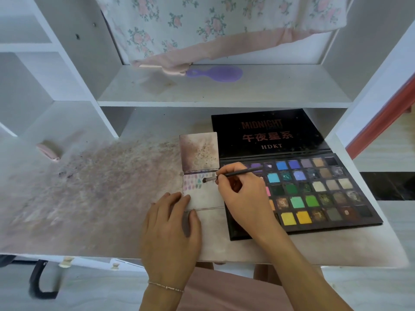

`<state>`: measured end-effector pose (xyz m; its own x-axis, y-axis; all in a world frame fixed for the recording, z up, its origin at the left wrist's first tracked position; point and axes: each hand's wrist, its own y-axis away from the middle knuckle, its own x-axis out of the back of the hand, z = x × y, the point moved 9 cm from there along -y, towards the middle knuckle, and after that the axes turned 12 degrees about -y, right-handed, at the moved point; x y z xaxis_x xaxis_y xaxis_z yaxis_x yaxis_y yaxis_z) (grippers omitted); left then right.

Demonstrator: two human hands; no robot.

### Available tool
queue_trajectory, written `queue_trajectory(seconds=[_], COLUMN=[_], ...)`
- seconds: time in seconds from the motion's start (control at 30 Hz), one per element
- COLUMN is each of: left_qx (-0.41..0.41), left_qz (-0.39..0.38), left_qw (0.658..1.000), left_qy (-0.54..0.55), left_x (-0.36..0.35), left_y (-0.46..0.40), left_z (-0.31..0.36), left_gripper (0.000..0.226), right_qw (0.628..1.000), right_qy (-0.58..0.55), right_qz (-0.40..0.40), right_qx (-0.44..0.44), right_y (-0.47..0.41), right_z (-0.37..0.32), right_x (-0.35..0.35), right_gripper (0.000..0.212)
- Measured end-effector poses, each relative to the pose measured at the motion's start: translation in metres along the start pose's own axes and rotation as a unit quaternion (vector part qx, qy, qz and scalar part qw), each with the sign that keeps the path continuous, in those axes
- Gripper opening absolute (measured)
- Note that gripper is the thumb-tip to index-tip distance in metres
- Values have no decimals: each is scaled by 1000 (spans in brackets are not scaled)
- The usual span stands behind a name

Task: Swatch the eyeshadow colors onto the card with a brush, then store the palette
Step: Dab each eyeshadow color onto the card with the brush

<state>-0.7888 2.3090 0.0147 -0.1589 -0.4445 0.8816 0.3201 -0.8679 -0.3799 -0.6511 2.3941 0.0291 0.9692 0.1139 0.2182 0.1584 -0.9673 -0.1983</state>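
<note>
On the card, right hand fingers pinch the brush.

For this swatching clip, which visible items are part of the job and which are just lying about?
In use:
brush, held by right hand
card, steadied by left hand
open eyeshadow palette

Lying about:
purple hairbrush on shelf
floral cloth hanging above
pink item on desk

The black palette holds blue, green and yellow pans; the card bears pastel dabs.
</note>
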Motion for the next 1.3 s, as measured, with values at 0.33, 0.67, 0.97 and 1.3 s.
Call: queue_trajectory(seconds=[0.33,0.67,0.97,1.3], left_qx=[0,2,1,1], left_qz=[-5,-8,-1,-6], left_qw=[1000,1000,1000,1000], left_qy=[1,1,-3,0], left_x=[-2,-1,-2,-2], left_y=[0,0,1,1], left_z=[0,1,0,0], left_gripper=[40,41,38,39], right_qw=[1000,998,998,998], right_qy=[-4,29,24,28], right_qz=[-12,-41,-40,-39], right_qx=[-27,-40,-43,-34], right_y=[0,-1,-1,-1], right_z=[10,14,15,14], right_x=[-3,-9,-9,-9], right_gripper=[11,9,10,11])
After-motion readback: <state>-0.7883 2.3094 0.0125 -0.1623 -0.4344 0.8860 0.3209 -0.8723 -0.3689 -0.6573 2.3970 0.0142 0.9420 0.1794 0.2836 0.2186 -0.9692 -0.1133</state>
